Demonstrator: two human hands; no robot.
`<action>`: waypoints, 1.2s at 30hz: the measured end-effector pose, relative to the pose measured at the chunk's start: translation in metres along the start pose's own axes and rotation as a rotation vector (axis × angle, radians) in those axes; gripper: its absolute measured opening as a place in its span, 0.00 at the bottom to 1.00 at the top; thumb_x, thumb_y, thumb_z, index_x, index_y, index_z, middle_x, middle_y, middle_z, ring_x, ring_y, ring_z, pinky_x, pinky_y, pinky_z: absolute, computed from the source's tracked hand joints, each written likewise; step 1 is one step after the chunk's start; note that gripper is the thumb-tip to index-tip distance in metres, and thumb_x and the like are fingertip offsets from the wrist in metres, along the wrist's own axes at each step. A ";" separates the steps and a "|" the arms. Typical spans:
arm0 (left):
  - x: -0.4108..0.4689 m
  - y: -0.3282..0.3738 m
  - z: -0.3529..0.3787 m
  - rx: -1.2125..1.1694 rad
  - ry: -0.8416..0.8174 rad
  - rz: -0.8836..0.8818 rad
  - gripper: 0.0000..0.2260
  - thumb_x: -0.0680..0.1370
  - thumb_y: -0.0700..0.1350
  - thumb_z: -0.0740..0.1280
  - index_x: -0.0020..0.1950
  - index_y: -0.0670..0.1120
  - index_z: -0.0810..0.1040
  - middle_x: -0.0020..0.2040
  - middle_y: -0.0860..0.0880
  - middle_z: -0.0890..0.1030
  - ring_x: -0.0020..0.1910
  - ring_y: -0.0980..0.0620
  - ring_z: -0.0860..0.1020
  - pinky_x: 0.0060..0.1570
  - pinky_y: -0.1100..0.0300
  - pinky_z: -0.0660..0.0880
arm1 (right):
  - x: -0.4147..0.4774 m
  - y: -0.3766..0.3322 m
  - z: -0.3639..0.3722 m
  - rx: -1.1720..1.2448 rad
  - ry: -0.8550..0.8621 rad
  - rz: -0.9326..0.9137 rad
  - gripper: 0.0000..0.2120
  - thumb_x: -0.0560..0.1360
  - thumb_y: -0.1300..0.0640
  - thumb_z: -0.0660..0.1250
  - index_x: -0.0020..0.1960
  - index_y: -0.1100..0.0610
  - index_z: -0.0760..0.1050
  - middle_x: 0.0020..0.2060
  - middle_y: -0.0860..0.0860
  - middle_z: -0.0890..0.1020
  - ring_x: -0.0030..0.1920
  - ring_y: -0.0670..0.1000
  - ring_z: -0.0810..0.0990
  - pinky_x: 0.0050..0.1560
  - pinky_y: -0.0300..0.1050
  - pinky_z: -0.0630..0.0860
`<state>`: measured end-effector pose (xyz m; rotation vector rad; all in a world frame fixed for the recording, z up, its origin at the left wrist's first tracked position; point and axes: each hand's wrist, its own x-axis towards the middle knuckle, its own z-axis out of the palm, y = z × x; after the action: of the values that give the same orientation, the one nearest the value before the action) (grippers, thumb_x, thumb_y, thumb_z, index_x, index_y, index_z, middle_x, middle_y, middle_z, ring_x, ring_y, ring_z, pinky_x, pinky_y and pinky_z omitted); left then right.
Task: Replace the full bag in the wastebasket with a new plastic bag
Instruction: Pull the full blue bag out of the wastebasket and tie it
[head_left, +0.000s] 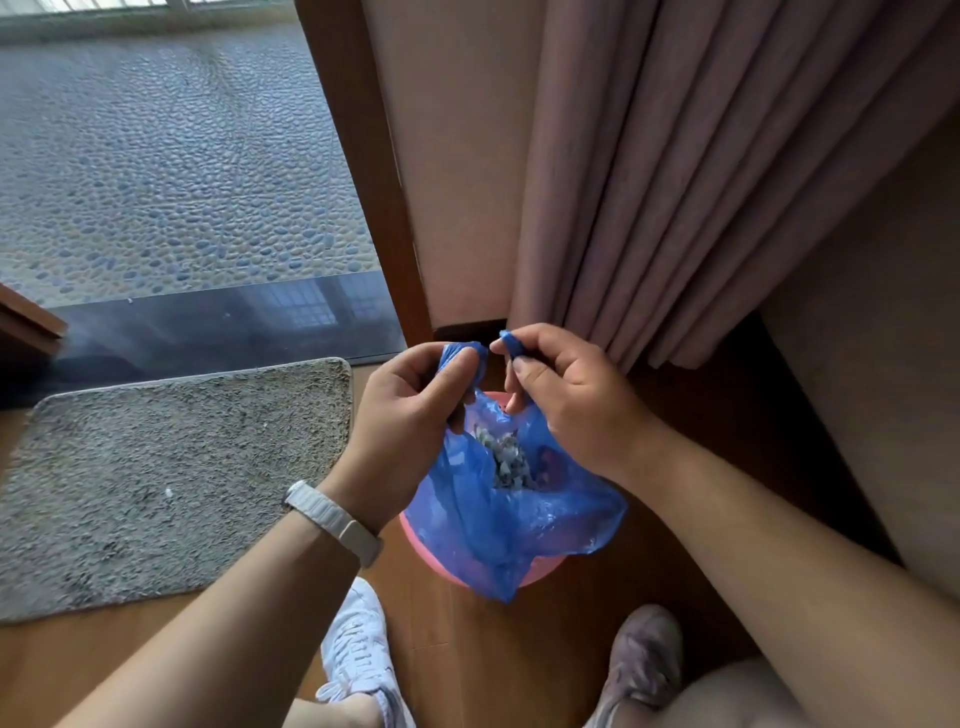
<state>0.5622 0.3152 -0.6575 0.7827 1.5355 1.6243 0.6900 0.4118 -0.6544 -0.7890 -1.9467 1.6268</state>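
Observation:
A blue plastic bag (511, 519) with scraps of rubbish inside sits in a pink wastebasket (431, 553) on the wooden floor, just in front of my feet. My left hand (410, 415) pinches one gathered corner of the bag's rim above the basket. My right hand (569, 402) pinches the opposite corner a little to the right. The two corners are held close together, almost touching, over the bag's mouth. Only the pink rim shows at the near left and at the far side between my hands; the rest of the basket is hidden by the bag.
A shaggy grey mat (171, 483) lies on the floor to the left. A mauve curtain (691, 171) hangs right behind the basket beside a wooden door frame (374, 171). A dark threshold (208, 322) and pebbled floor lie beyond. My two shoes (358, 644) stand below.

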 end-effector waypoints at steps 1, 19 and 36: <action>0.001 0.000 0.000 -0.041 -0.030 -0.018 0.08 0.77 0.47 0.67 0.46 0.42 0.82 0.31 0.51 0.77 0.29 0.54 0.71 0.30 0.63 0.70 | 0.001 0.004 0.000 -0.023 -0.013 0.011 0.10 0.79 0.63 0.58 0.52 0.53 0.76 0.35 0.49 0.76 0.34 0.47 0.76 0.42 0.46 0.76; 0.035 -0.026 0.011 -0.191 -0.171 -0.364 0.10 0.77 0.34 0.64 0.57 0.37 0.76 0.34 0.45 0.78 0.28 0.54 0.75 0.27 0.64 0.72 | 0.026 0.030 -0.008 -0.057 -0.152 0.091 0.13 0.69 0.61 0.61 0.51 0.49 0.72 0.42 0.57 0.81 0.44 0.61 0.81 0.47 0.62 0.79; 0.030 -0.032 0.010 -0.299 0.014 -0.219 0.05 0.77 0.36 0.64 0.45 0.45 0.72 0.37 0.39 0.76 0.28 0.48 0.75 0.26 0.59 0.74 | 0.031 0.032 -0.006 0.075 -0.079 0.083 0.08 0.79 0.65 0.63 0.42 0.56 0.72 0.31 0.48 0.79 0.29 0.44 0.77 0.30 0.39 0.75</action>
<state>0.5583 0.3451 -0.6902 0.4266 1.2966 1.6459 0.6758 0.4420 -0.6847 -0.7967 -1.9170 1.7949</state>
